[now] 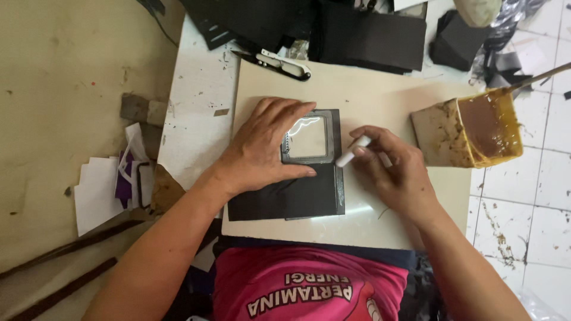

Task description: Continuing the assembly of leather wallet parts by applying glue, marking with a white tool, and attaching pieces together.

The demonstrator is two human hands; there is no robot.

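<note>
Head camera is looking down at your two hands over a cream board point(380, 226). Your left hand point(264, 148) is lying flat, fingers spread and gripping nothing, pressing on a black leather piece point(309, 199) that has a square window (clear and shiny) in its upper part. This piece is lying on the board, in the middle. Your right hand point(395, 172) is pinching a small white stick point(353, 150) between thumb and fingers, and its tip is touching the right edge of the black piece. A tub of brown glue point(485, 128) is standing near your right hand, and black snips point(279, 64) are lying above the board.
</note>
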